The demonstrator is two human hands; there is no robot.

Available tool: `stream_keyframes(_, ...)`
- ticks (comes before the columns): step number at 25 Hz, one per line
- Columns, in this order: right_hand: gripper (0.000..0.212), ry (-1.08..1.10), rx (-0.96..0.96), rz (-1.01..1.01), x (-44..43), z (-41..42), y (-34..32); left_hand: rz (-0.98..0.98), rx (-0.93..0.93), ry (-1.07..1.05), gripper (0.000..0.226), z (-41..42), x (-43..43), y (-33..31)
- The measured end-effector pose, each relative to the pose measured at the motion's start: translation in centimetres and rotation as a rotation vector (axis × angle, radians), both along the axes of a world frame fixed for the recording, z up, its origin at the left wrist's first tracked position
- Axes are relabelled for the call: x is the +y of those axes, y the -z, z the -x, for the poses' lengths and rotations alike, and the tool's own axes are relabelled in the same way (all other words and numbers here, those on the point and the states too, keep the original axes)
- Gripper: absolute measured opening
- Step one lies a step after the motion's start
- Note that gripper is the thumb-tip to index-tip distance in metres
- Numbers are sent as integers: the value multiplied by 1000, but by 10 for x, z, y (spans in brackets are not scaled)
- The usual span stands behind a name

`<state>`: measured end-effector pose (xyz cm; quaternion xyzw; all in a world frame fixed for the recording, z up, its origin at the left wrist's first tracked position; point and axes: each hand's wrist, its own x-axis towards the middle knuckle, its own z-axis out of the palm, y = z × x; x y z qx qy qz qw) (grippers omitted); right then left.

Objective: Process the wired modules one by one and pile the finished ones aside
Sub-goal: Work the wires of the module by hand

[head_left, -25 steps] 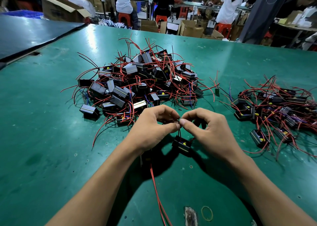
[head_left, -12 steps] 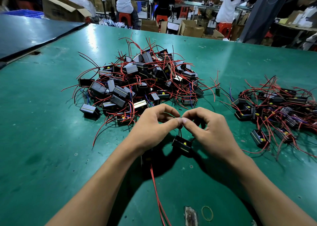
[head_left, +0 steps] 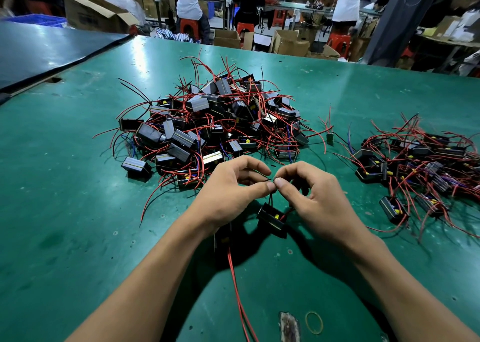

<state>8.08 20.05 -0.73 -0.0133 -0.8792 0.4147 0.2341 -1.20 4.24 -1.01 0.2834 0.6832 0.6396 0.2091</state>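
Wired module (head_left: 271, 218), a small black box with a yellow part showing in its open face, sits tilted just below the fingertips at the centre of the view. Whether it rests on the green table (head_left: 65, 212) or hangs clear cannot be told. Its thin black leads (head_left: 270, 197) rise to the hands. The left hand (head_left: 228, 193) and right hand (head_left: 317, 199) are together, thumb tips touching, each pinching the lead ends between thumb and forefinger, the other fingers curled. From under the left wrist, red wires (head_left: 236, 284) run toward 6 o'clock. At 5 o'clock, near the table edge, a tan rubber band (head_left: 313, 322) lies just beside a worn patch (head_left: 288, 324). At 11 to 12 o'clock rises the large pile of modules (head_left: 215, 123), tangled in red wire. At 3 o'clock, well apart from it, spreads a flatter pile (head_left: 415, 165). Beyond the table at 12 o'clock stand cardboard boxes (head_left: 291, 43) and people seated on red stools (head_left: 244, 29).
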Motion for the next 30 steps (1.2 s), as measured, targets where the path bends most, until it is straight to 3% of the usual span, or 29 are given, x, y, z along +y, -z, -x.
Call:
stream_keyframes(7,13,-25,-28,8,3,-1,-3,-13,-21,35,21,1,-1,0)
stream_keyframes(14,10,-42,-142,176,3,0,-1,-16,-20,60,21,3,-2,0)
stream_keyframes(30,11,-11,-121,154,2,-1,-2,56,-42,32,16,-1,-2,-3)
